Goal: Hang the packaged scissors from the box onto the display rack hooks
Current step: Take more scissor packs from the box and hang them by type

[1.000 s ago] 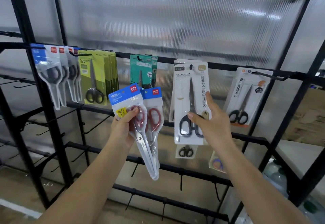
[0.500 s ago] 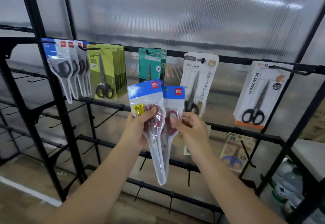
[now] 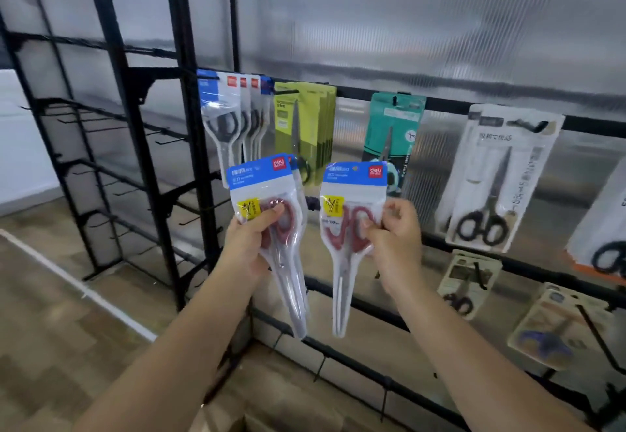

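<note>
My left hand grips red-handled scissors in a clear pack with a blue header; a second pack's blue edge shows just behind it. My right hand holds another red-handled scissors pack apart from the first, to its right. Both packs hang point-down in front of the black display rack. On the rack's top bar hang grey-handled scissors packs, green packs, a teal pack and white packs with black scissors.
Empty black hooks stick out of the rack section at left. Lower right hooks carry beige packs and a pack with purple scissors. A translucent ribbed panel backs the rack. Wooden floor with a white line lies below.
My right hand left the white pack on the rack, came to the packs in my left hand and pulled one red-handled pack away to the right. The view swung left.
</note>
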A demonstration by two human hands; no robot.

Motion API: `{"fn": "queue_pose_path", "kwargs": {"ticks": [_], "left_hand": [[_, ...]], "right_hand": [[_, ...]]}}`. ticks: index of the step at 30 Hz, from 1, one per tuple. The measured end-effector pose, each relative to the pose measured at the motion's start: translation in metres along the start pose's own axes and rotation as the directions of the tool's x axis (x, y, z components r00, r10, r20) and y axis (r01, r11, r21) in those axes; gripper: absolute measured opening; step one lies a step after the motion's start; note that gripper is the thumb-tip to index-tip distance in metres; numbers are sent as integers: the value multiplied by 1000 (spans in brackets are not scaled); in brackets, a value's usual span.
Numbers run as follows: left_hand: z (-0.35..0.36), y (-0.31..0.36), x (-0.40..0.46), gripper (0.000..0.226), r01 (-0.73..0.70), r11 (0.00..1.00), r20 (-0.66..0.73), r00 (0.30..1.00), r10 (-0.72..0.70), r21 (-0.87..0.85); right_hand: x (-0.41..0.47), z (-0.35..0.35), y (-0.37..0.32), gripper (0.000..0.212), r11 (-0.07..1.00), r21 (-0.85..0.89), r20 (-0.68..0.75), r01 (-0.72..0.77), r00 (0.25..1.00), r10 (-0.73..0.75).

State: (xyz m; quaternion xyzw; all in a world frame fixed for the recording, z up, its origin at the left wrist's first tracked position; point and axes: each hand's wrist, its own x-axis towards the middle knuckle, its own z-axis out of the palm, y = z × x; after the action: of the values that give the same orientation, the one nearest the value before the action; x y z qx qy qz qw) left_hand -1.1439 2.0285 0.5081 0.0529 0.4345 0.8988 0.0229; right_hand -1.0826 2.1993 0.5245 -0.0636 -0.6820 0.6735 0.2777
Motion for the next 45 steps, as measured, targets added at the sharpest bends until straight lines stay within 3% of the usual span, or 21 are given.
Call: {"fn": "queue_pose_path", "kwargs": {"ticks": [3,8,15,21,23,28,31,37,42,43,45], "left_hand": [[-36,26,14,19,-18,1000,-56,998,18,8],[-94,76,46,17,-22,999,-106,994,27,43],[-157,129,104,16,-73,997,-3,997,73,32],[-185,154,145,21,-33,999,54,998,33,3],[-188,160,155,24,-23,1000,77,997,23,-5],[-196,170,172,43,10,1000,118,993,-9,-7],[-200,171,180,47,19,1000,137,990,-20,6],[-196,167,192,24,33,999,136,990,-28,-30],[-186,167,193,34,32,997,157,987,-20,-69],[-185,165,193,33,26,997,165,986,-13,-76],[-184,163,193,32,25,996,184,983,-9,-85]], "right_hand": [[2,46,-8,58,991,-43,99,128,987,-123],[13,140,-25,50,956,-177,254,232,950,-184],[46,243,-49,51,817,-372,234,440,897,-376],[69,292,-67,52,758,-390,116,523,844,-523],[74,302,-68,53,764,-421,85,490,859,-504],[84,313,-50,52,843,-472,15,258,958,-285],[89,315,-43,51,854,-456,-7,252,958,-287],[120,319,-44,41,756,-627,7,189,971,-237],[122,320,-37,88,643,-763,123,70,992,39],[116,322,-33,85,641,-762,129,92,992,11],[102,324,-22,58,689,-698,150,195,981,-127]]}}
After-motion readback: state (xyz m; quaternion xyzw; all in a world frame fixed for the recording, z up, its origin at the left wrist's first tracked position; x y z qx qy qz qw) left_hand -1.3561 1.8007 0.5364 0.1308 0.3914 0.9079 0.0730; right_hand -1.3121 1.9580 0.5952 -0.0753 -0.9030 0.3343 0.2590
